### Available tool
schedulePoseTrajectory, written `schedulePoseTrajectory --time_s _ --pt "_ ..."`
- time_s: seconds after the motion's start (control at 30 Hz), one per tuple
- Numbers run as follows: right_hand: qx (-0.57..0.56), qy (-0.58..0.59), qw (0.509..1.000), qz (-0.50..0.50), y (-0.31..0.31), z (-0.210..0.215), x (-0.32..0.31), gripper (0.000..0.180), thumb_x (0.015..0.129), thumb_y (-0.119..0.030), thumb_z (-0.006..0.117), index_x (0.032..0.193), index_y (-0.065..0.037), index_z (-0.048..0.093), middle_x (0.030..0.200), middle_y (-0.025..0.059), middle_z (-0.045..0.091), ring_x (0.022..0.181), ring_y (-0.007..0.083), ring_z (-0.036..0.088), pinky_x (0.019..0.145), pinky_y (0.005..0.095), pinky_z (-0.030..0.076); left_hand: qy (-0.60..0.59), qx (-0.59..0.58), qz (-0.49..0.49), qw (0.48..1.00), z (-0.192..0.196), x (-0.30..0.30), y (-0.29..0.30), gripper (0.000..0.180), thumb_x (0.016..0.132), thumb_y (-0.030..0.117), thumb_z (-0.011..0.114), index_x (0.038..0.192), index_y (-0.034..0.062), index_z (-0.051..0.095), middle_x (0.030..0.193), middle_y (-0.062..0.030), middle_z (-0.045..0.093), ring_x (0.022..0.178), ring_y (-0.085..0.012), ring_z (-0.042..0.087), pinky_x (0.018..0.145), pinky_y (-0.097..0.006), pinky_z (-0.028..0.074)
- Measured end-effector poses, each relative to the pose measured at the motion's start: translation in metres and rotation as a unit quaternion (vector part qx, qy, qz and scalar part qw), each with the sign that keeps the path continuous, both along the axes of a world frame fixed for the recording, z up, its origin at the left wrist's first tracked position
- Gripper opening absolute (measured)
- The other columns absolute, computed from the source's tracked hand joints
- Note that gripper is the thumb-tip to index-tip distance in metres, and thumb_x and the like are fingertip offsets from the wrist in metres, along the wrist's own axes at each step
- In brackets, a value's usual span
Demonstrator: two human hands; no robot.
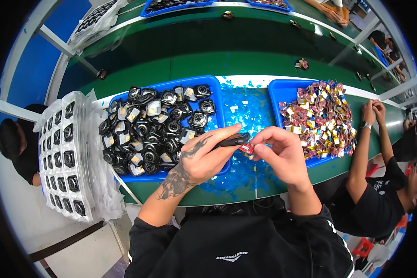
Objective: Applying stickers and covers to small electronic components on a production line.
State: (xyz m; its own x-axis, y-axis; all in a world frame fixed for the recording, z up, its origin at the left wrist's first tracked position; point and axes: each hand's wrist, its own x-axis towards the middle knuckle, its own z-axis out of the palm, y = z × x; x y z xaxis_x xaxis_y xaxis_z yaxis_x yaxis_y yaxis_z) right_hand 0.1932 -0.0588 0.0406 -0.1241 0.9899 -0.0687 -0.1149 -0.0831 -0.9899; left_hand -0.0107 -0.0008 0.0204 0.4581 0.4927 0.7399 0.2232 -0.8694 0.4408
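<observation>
My left hand [200, 160] is closed around a black watch case [235, 140], held edge-on between thumb and fingers over the gap between two blue trays. Close by on the right, my right hand [285, 157] pinches a small red part [246, 148] with yellowish bits at the near edge of the case. Whether that part is joined to the case I cannot tell. Left of my hands, a blue tray [219, 109] holds a heap of black watch cases [149, 134]. To the right, another blue tray [275, 98] is piled with small red, yellow and white parts [317, 118].
Scraps of blue film [243, 104] litter the green bench between the trays. White moulded trays of watch cases [58, 155] are stacked at the left. A green conveyor belt [208, 41] carries a few parts beyond. Another person's arms [363, 143] rest at the right.
</observation>
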Motion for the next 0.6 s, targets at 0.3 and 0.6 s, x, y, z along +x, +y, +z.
schedulePoseTrajectory --time_s 0.3,0.6 --pt "0.042 -0.097 0.994 0.019 0.003 0.000 0.007 0.008 0.090 -0.005 0.064 0.087 0.000 0.060 0.086 0.0017 0.060 0.076 0.0056 0.056 0.065 0.0212 0.049 0.000 -0.208 -0.045 0.977 0.004 0.002 -0.006 0.015 0.073 -0.002 0.075 0.086 -0.0010 0.070 0.100 -0.0124 0.069 0.081 -0.0235 0.070 0.069 -0.028 0.058" --pt "0.030 -0.104 0.994 -0.020 0.001 -0.003 0.002 0.013 0.086 -0.002 0.068 0.096 -0.003 0.060 0.089 0.0005 0.060 0.081 0.0061 0.058 0.066 0.0209 0.048 -0.100 -0.613 -0.127 0.774 -0.006 0.007 -0.008 0.010 0.084 -0.002 0.069 0.092 -0.0070 0.070 0.097 -0.0096 0.067 0.087 -0.0131 0.067 0.075 -0.024 0.058"
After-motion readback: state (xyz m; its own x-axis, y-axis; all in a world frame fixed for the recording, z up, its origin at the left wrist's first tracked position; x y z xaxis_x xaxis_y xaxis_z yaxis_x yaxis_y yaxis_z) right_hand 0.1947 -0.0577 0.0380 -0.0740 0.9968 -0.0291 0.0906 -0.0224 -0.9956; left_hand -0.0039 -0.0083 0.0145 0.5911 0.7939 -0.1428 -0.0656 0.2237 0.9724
